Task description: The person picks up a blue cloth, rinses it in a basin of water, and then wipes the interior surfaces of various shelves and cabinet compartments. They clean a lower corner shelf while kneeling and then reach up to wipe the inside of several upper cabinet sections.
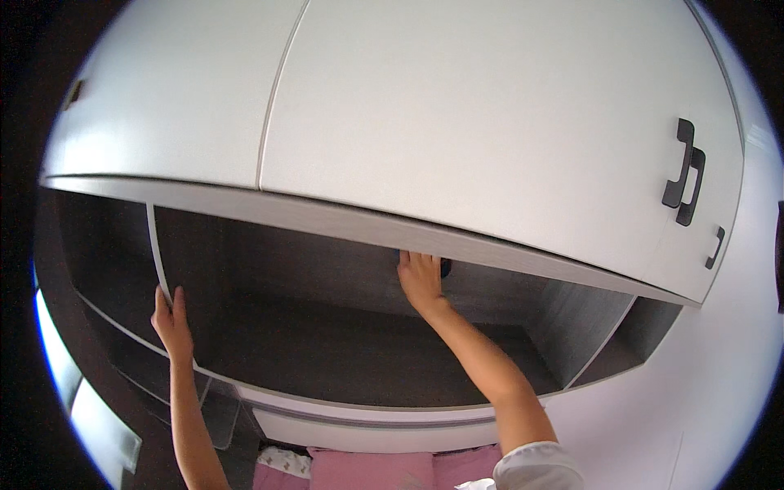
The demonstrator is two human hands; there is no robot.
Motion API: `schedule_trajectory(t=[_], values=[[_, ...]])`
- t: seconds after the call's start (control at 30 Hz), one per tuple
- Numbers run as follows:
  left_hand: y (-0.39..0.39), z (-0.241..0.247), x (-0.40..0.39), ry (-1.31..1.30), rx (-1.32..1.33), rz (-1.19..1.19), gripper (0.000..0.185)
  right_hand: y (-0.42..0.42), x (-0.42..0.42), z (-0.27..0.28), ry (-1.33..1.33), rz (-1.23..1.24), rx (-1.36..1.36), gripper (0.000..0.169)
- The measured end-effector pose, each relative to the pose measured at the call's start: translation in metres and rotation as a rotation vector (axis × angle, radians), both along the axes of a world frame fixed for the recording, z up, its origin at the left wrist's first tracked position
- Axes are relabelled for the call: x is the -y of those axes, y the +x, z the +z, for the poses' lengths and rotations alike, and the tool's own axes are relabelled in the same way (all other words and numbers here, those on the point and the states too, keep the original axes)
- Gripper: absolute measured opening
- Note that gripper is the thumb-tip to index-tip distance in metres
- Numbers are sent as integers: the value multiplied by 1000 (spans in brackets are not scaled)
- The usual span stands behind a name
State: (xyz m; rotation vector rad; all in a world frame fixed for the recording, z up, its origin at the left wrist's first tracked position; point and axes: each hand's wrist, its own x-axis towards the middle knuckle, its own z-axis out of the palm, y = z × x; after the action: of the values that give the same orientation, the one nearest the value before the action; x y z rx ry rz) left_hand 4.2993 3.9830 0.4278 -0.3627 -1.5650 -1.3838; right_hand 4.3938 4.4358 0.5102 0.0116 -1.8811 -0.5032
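My left hand (171, 321) grips the front edge of the upright divider (156, 251) in the open cabinet shelf, with fingers on both sides of it. My right hand (421, 278) is raised inside the wide middle compartment (343, 343), its fingertips hidden behind the cabinet's lower rail (367, 229). Something dark (446, 267) shows beside the fingers of my right hand; whether it is held is not clear.
White cabinet doors (478, 122) with black handles (685, 171) rise above the compartments. Another divider (600, 343) stands to the right. Pink pillows (370, 470) and a white headboard (367, 432) lie below. Small shelves (220, 416) are at the lower left, and a pale wall (692, 380) is at the right.
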Motion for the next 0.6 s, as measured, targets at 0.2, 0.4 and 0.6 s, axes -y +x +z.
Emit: schedule_trajectory(t=[0.2,0.4,0.6], values=[[5,-2,-2,8,90,-65,23,8,15,12,-280,74,150,30],[7,-3,-3,-4,70,-70,23,9,-2,16,-428,290,133,32],[9,-6,-11,-2,83,-94,22,9,-3,-3,-209,-286,143,35]])
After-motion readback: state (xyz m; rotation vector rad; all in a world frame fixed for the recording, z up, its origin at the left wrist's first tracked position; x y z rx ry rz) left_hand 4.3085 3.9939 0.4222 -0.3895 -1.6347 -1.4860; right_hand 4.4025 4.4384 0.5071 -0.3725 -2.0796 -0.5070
